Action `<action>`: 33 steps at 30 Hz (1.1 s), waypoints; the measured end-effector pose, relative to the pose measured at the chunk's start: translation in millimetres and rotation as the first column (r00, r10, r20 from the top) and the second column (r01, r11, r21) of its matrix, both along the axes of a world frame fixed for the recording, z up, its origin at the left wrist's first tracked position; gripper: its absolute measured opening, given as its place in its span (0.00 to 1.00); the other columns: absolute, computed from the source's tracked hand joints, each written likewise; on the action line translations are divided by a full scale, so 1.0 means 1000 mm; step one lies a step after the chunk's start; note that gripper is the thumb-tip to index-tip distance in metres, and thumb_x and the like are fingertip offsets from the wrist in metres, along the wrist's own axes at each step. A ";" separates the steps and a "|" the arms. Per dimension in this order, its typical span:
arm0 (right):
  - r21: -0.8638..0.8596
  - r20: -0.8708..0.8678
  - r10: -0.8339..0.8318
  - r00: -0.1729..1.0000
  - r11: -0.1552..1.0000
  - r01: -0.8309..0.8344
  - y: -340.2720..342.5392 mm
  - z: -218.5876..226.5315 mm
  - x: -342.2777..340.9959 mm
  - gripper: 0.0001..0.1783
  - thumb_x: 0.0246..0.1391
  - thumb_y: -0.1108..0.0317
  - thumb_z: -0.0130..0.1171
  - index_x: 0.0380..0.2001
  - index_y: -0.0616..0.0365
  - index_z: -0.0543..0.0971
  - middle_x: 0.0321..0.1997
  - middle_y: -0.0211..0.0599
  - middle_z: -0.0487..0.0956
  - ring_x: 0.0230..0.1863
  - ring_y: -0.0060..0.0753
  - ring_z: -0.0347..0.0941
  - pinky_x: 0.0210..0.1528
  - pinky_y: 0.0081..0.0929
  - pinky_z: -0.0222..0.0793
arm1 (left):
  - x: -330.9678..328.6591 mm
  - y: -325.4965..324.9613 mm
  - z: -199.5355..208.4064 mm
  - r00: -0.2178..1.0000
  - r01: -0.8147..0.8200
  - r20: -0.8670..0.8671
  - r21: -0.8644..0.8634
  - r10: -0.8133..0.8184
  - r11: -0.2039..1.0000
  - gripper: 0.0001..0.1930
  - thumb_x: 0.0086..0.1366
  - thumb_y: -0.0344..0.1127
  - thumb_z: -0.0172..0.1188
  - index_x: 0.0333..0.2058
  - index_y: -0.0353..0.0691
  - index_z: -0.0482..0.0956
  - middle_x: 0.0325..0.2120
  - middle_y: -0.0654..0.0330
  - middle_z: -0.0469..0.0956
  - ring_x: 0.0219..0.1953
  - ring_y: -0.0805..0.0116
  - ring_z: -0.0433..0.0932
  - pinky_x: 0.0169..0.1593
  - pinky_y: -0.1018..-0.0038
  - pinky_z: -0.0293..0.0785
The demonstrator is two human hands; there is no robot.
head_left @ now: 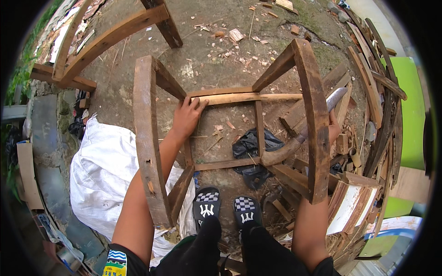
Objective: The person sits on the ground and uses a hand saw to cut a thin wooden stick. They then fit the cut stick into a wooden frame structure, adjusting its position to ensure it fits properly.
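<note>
A brown wooden frame (307,106), like that of a chair or stool, stands in front of me with its legs and crossbars showing. My left hand (188,117) reaches in past its left rail. Its fingers close over the left end of a pale wooden strip (235,98), which lies along the far crossbar. Beyond the right rail, my right hand (334,129) is partly covered by that rail, so its grip is hidden. Close by it is a machete with a curved wooden handle (282,153) and a grey blade (336,97), the rail crossing in front of it.
Another wooden frame (115,41) stands at the far left. White sacking (103,170) lies left of my feet, and a black plastic bag (251,147) is under the near frame. Scrap timber (368,92) piles up on the right. Wood chips (236,36) litter the ground.
</note>
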State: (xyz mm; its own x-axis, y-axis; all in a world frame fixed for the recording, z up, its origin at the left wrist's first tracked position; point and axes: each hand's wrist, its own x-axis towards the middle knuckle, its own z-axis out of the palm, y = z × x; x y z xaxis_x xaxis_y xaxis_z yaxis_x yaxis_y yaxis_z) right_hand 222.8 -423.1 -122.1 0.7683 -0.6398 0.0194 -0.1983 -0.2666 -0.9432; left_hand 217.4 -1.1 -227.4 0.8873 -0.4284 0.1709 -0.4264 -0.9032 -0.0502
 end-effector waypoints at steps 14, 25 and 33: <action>-0.516 -0.072 0.057 0.996 0.852 -0.086 0.022 0.051 0.012 0.23 0.66 0.71 0.57 0.62 0.66 0.76 0.48 0.51 0.86 0.44 0.36 0.82 0.50 0.31 0.73 | -0.005 0.010 -0.003 0.999 0.036 -0.041 0.017 -0.035 0.999 0.31 0.61 0.28 0.56 0.65 0.54 0.74 0.49 0.63 0.75 0.53 0.61 0.73 0.59 0.62 0.71; -0.439 -0.087 0.271 0.959 0.853 -0.281 -0.023 -0.034 0.009 0.27 0.65 0.62 0.66 0.63 0.62 0.76 0.38 0.38 0.87 0.28 0.17 0.67 0.30 0.22 0.66 | 0.013 -0.036 -0.001 0.999 0.035 -0.007 0.001 -0.035 0.999 0.30 0.62 0.30 0.56 0.65 0.54 0.74 0.56 0.63 0.74 0.53 0.59 0.74 0.55 0.62 0.73; -0.301 -0.136 0.238 0.962 0.915 -0.269 -0.026 -0.051 0.003 0.27 0.63 0.63 0.67 0.63 0.61 0.77 0.41 0.43 0.88 0.32 0.23 0.78 0.34 0.28 0.73 | 0.013 -0.027 -0.009 0.995 0.064 -0.072 -0.026 -0.065 0.998 0.30 0.62 0.30 0.56 0.64 0.54 0.75 0.59 0.63 0.74 0.51 0.58 0.75 0.52 0.66 0.77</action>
State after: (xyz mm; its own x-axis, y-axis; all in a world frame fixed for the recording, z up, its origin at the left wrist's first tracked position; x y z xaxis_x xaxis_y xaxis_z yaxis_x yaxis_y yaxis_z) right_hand 225.5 -449.3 -173.4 0.9120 -0.3960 0.1065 -0.1685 -0.5987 -0.7830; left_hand 230.4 -28.1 -236.5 0.8685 -0.4817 0.1172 -0.4854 -0.8743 0.0041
